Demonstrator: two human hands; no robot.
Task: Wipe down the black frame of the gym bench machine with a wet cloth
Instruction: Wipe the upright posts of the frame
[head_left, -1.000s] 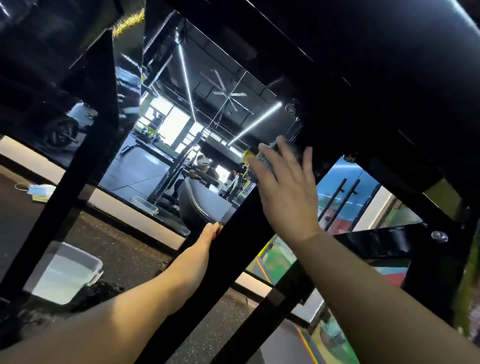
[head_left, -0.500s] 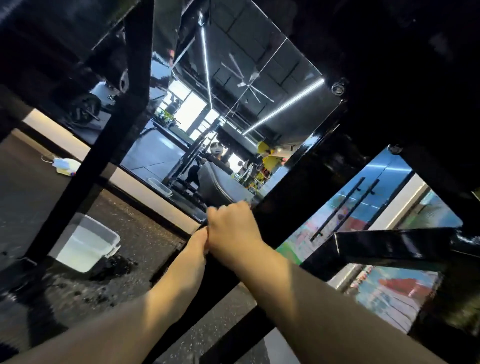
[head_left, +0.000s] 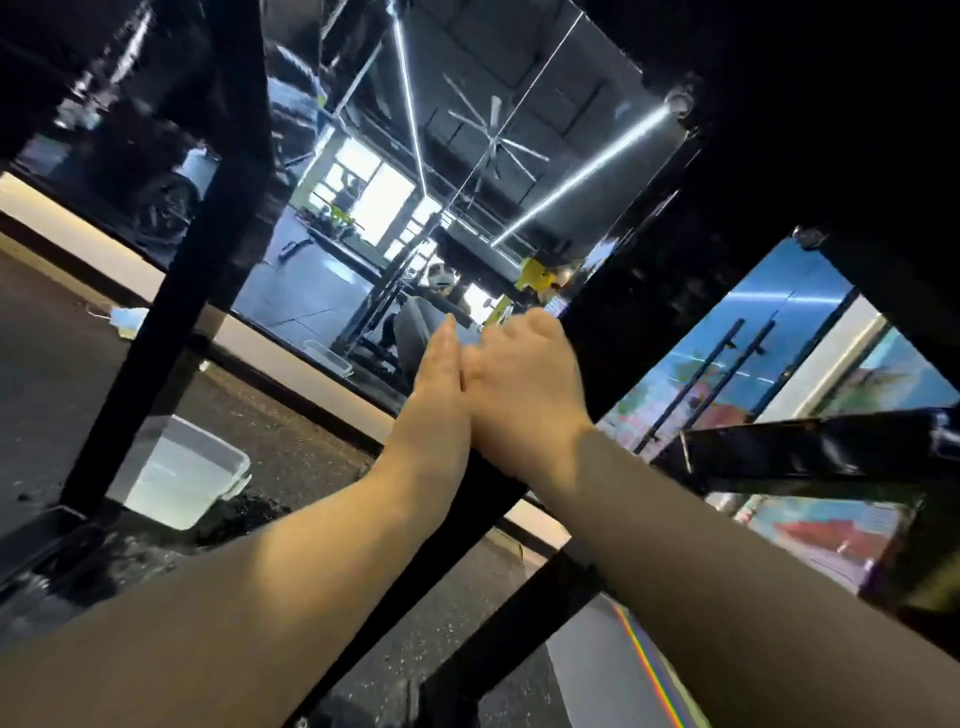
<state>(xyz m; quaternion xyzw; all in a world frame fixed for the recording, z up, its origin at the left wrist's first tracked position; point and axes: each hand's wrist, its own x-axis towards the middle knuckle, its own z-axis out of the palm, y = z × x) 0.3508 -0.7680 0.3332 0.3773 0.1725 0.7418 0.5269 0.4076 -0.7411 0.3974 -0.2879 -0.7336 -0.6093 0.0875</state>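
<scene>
The black frame's slanted bar (head_left: 628, 322) runs from lower left to upper right across the view. My right hand (head_left: 519, 384) curls its fingers round this bar at mid-height. The cloth is hidden under that hand and does not show. My left hand (head_left: 439, 379) lies beside it with straight fingers against the bar's left edge, touching the right hand. More black frame fills the top right corner.
A clear plastic tub (head_left: 182, 473) of water stands on the dark rubber floor at the left, with a wet patch around it. A black upright post (head_left: 171, 291) rises in front of it. A mirror wall is behind. A black crossbar (head_left: 810, 452) juts in at the right.
My right hand has slid down the slanted bar from higher up, curled round it and come to rest against my left hand. The cloth, seen earlier under its fingers, no longer shows.
</scene>
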